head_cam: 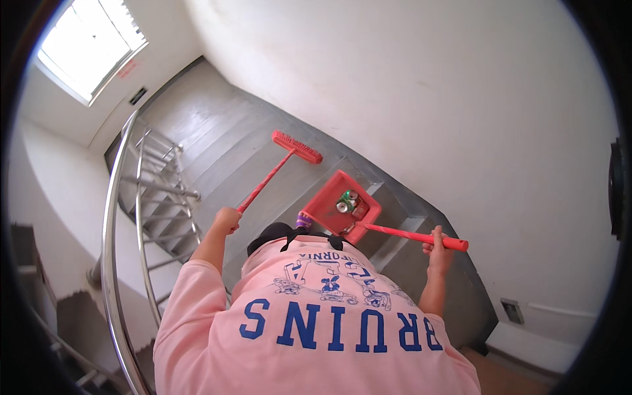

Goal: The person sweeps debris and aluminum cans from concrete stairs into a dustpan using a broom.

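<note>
My left hand (228, 220) is closed round the handle of a red broom (265, 181). The broom's head, with red bristles, lies ahead of me over a grey stair step. In my right hand (439, 249) is the end of the red handle of a long-handled dustpan (326, 202). The pan is in front of my body, right of the broom head and apart from it. Inside it lie crushed green and silver drink cans (347, 201) and a small reddish piece that I cannot make out. A purple-striped shoe or sandal shows beside the pan's near left corner.
Grey concrete steps (222, 170) run under and ahead of me. A stainless steel handrail (109, 237) curves along the left, with another flight beyond it. A white wall (419, 84) with a dark painted base borders the right. A bright window (89, 44) is at the upper left.
</note>
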A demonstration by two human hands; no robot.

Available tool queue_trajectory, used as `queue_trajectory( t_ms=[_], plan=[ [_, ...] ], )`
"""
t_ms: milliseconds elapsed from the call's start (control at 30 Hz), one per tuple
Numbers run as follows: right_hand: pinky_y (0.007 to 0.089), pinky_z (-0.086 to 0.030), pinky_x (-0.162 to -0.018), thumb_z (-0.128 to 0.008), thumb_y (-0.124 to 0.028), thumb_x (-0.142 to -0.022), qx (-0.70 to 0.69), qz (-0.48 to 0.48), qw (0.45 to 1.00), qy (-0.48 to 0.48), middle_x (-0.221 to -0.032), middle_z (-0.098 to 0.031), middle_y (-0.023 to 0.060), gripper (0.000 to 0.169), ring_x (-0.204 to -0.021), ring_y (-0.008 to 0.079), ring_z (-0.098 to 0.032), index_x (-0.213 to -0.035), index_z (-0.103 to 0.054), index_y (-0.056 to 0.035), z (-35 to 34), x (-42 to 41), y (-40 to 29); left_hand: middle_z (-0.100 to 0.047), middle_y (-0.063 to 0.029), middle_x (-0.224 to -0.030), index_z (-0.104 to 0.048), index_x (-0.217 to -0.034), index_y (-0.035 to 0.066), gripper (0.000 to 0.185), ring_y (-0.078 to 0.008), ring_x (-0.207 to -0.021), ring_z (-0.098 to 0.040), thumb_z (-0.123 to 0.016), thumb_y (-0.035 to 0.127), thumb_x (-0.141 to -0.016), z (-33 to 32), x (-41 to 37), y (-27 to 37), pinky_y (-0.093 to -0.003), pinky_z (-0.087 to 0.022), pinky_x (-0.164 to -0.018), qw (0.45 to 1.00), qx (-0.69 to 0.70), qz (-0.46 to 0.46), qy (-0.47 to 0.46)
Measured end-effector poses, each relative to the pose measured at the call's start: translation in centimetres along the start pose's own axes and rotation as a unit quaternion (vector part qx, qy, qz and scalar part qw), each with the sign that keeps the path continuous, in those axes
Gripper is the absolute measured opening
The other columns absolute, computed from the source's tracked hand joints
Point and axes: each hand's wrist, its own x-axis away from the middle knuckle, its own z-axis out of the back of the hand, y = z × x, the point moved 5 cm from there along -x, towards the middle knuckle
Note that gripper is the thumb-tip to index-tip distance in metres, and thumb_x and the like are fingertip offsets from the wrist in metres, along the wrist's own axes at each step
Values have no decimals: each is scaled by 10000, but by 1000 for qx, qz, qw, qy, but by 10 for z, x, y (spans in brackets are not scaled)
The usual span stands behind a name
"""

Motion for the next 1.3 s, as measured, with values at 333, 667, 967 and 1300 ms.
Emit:
queue_trajectory(
  t_ms=[333, 667, 967, 1300],
  plan=[
    [211, -428, -472, -600, -344, -851, -17, -15, 998, 62, -613, -539, 34, 350, -496, 79, -501, -808, -563, 2, -28, 23, -3, -624, -130, -621, -643, -818, -21, 220, -228, -507, -614, -471, 112, -784, -59, -72, 114, -349, -486, -468, 987, -149, -37, -51],
    [206, -440, -475, -605, -400, -835, 13, -56, 997, 55, -695, -563, 33, 381, -522, 75, -518, -888, -564, -25, -47, 5, 0, -653, -118, -714, -658, -887, 19, 252, -232, -612, -640, -485, 178, -793, 28, -57, 28, -353, -505, -576, 980, -194, 11, -50],
    [212, -451, -500, -629, -417, -809, 7, -90, 994, 63, -716, -558, 24, 394, -539, 83, -517, -916, -567, -43, -57, 9, 3, -664, -111, -778, -660, -902, 34, 275, -263, -743, -647, -495, 222, -788, 136, -14, -74, -362, -494, -691, 963, -262, 57, -27],
    [202, -435, -490, -627, -409, -813, -16, -91, 993, 67, -705, -554, 19, 395, -541, 73, -511, -937, -569, -39, -63, 15, 5, -571, -72, -591, -646, -953, 63, 240, -156, -474, -558, -511, 155, -777, 160, 37, -135, -299, -437, -422, 984, -141, 104, -42]
  ],
)
